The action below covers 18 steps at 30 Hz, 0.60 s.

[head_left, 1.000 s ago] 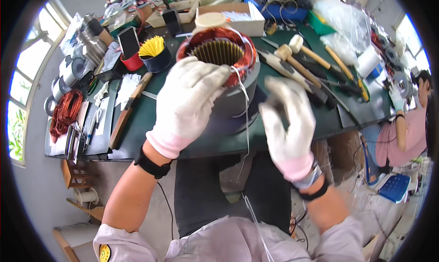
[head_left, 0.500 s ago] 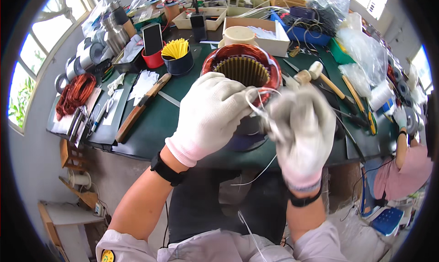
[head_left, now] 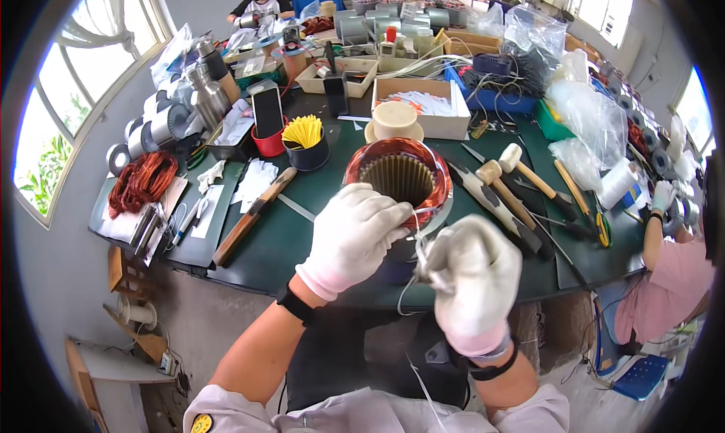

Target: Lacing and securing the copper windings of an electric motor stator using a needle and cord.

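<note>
A stator [head_left: 441,178], with reddish copper windings around a ribbed core, stands on the dark green table in front of me. My left hand [head_left: 353,242], in a white knit glove, is closed at its near rim, thumb and fingers pinching the winding edge where a white cord [head_left: 420,240] comes out. Just to the right, my right hand [head_left: 477,286], also gloved, is closed on that cord. Motion smears its fingertips, so whether anything else is in them cannot be told. A loop of cord hangs below the table edge, and a length trails over my lap.
Right of the stator lie wooden-handled mallets [head_left: 500,182], shears [head_left: 603,229] and long blades. On the left are a wooden-handled knife [head_left: 253,220], a black cup of yellow strips [head_left: 308,155] and copper coils [head_left: 143,180]. A cream round block [head_left: 394,122] stands behind. Co-workers sit right and far back.
The view has tilted up, showing more of the room. My right hand has pulled slightly down and away from the stator, the cord running between both hands. My left hand stays at the rim.
</note>
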Each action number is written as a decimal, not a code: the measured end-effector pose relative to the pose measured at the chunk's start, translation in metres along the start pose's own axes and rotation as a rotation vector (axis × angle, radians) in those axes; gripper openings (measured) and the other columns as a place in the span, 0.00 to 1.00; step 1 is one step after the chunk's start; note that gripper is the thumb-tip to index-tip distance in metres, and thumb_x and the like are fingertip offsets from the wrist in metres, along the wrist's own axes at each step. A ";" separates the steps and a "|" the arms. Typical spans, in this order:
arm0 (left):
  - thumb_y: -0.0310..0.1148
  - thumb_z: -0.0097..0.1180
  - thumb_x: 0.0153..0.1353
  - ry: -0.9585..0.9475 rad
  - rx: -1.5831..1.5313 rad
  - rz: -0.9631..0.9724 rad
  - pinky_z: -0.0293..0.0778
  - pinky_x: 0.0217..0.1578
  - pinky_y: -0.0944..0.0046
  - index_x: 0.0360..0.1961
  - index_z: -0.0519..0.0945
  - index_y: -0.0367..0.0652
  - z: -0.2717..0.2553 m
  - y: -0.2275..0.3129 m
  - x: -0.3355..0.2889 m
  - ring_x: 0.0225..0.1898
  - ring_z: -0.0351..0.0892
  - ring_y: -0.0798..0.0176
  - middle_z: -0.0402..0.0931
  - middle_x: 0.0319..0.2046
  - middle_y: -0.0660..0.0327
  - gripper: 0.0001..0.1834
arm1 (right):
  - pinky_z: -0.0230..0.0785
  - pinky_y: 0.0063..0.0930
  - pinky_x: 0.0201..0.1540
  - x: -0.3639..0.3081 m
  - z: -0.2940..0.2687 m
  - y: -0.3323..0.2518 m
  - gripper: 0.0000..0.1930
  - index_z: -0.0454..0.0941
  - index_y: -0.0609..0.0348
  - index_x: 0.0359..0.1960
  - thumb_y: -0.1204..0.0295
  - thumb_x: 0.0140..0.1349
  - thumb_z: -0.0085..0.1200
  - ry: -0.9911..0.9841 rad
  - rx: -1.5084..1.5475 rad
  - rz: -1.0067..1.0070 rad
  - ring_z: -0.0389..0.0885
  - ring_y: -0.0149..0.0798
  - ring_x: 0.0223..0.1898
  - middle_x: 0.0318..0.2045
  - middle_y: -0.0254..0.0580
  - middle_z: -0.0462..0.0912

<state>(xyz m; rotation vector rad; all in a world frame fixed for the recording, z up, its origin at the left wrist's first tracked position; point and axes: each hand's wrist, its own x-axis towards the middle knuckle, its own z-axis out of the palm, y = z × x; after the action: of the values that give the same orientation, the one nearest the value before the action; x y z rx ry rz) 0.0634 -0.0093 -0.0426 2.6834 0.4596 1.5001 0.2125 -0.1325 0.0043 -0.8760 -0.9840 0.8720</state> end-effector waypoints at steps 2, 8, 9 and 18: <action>0.28 0.76 0.49 -0.005 -0.031 0.009 0.81 0.47 0.51 0.44 0.87 0.40 0.007 0.004 0.006 0.39 0.85 0.49 0.85 0.37 0.58 0.19 | 0.68 0.21 0.30 -0.018 -0.024 0.035 0.20 0.83 0.64 0.32 0.61 0.80 0.54 0.058 -0.126 0.042 0.76 0.21 0.26 0.25 0.32 0.86; 0.33 0.76 0.51 -0.169 0.063 -0.264 0.77 0.55 0.51 0.46 0.89 0.42 -0.003 0.028 0.014 0.47 0.83 0.46 0.86 0.39 0.56 0.19 | 0.75 0.37 0.34 -0.021 -0.017 0.037 0.04 0.86 0.59 0.36 0.74 0.68 0.60 -0.198 -0.365 -0.202 0.84 0.50 0.29 0.28 0.44 0.84; 0.32 0.77 0.50 -0.173 0.045 -0.265 0.77 0.54 0.51 0.44 0.89 0.41 -0.002 0.028 0.017 0.46 0.82 0.46 0.85 0.38 0.56 0.19 | 0.75 0.39 0.36 -0.021 -0.019 0.037 0.02 0.86 0.58 0.36 0.74 0.66 0.62 -0.227 -0.436 -0.346 0.83 0.50 0.30 0.29 0.43 0.83; 0.22 0.75 0.49 -0.222 0.068 -0.148 0.74 0.63 0.48 0.47 0.87 0.38 -0.009 0.020 0.020 0.48 0.83 0.46 0.85 0.40 0.55 0.20 | 0.78 0.39 0.34 -0.110 -0.106 -0.082 0.18 0.87 0.55 0.39 0.60 0.50 0.73 -0.344 -0.893 -0.369 0.88 0.48 0.34 0.39 0.43 0.88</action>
<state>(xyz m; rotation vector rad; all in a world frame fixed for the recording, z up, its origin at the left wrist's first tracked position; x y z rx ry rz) 0.0703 -0.0242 -0.0179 2.7532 0.6887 1.1542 0.2952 -0.2846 0.0121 -1.2438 -1.8329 0.2314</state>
